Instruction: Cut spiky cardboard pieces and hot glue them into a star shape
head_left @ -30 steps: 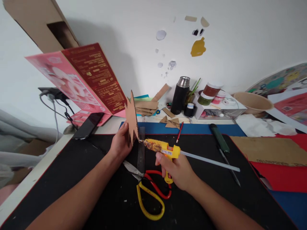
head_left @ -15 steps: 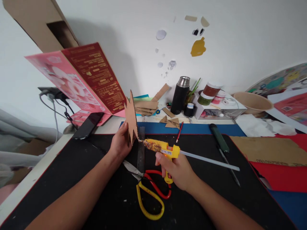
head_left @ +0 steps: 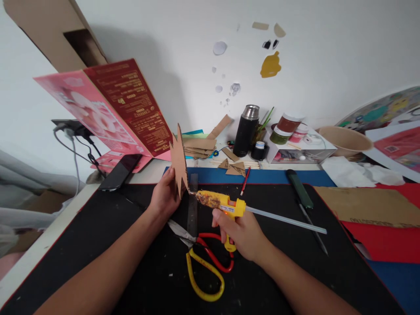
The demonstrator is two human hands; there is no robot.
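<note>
Upright in my left hand point(head_left: 166, 192) is a cardboard cutout point(head_left: 179, 162) with jagged points, held near its lower left side. My fingers are partly hidden behind it. My right hand point(head_left: 244, 234) is wrapped round the handle of a yellow glue gun point(head_left: 213, 199), whose front is crusted with brown residue. A long translucent glue stick point(head_left: 285, 218) juts from the gun's back. The nozzle meets the lower right edge of the cutout. Below lie scissors point(head_left: 205, 286) with one red and one yellow handle, their blades beside a dark ruler point(head_left: 193, 214).
A black thermos point(head_left: 246, 131) and paint jars point(head_left: 279, 134) stand along the wall. At left rests a phone point(head_left: 120, 172) before a pink folded board point(head_left: 98, 113). A green cutter point(head_left: 299, 188) and a cardboard sheet point(head_left: 364, 205) lie at right. Cardboard scraps point(head_left: 235, 168) sit behind the mat.
Hardly anything differs. The nozzle stays at the cutout's lower edge, and both hands keep their hold with only a very slight shift.
</note>
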